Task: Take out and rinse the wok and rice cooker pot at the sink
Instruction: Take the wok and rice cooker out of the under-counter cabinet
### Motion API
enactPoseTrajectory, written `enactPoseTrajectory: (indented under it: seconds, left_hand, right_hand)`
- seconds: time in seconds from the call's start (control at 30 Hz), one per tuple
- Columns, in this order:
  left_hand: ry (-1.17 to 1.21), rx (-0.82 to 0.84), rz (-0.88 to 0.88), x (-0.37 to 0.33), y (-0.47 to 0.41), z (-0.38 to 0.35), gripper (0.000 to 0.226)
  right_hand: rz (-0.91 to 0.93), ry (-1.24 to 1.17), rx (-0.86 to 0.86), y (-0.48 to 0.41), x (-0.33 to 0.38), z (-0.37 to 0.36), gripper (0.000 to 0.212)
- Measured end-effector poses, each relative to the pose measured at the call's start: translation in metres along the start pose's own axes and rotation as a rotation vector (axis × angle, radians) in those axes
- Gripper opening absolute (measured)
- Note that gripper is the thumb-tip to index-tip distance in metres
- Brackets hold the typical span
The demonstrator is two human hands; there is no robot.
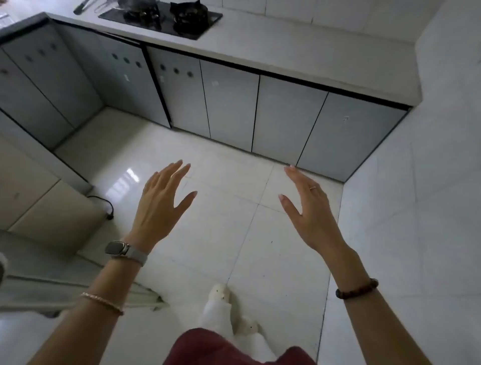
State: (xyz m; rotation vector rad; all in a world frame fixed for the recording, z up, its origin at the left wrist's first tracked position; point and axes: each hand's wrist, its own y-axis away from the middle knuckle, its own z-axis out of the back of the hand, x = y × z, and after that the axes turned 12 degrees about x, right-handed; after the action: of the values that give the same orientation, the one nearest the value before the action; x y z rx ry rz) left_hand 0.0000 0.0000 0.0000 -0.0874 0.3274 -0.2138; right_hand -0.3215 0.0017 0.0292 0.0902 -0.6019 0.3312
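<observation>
Head view.
- Left hand (161, 205) raised over the tiled floor (221, 234), back up, fingers pointing far. Grip wide open: fingers straight and spread, holding nothing.
- Right hand (309, 208) level with it and well apart, thumb side up, palm facing left. Grip equally open and empty.
- Smartwatch (117, 248) and thin bracelet (102, 303) on the left forearm; ring (313, 188) and bead bracelet (356, 289) on the right.
- Far: L-shaped bench (286, 47) over grey cabinet doors (283, 117), all closed.
- Two-burner gas hob (161, 18) on the bench, far left.
- Dark vessel (130, 3) on the left burner, cut by the frame top; cannot tell whether it is the wok.
- Cannot tell where the rice cooker pot is.
- Utensil (82, 6) lying on the bench left of the hob.
- Black cable (104, 202) on the floor at left.
- White slippers (220, 291) near, bottom centre.
</observation>
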Motion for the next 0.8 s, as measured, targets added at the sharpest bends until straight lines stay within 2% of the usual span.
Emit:
enactPoseTrajectory:
  seconds: [0.23, 0.8]
  left_hand:
    - [0.009, -0.016, 0.017, 0.022, -0.066, -0.007, 0.059]
    - [0.033, 0.007, -0.021, 0.137, -0.297, 0.006, 0.055]
  right_hand:
    - [-0.038, 0.0, 0.049, -0.059, -0.017, -0.008, 0.053]
    - [-0.142, -0.013, 0.018, -0.3, -0.029, -0.001, 0.052]
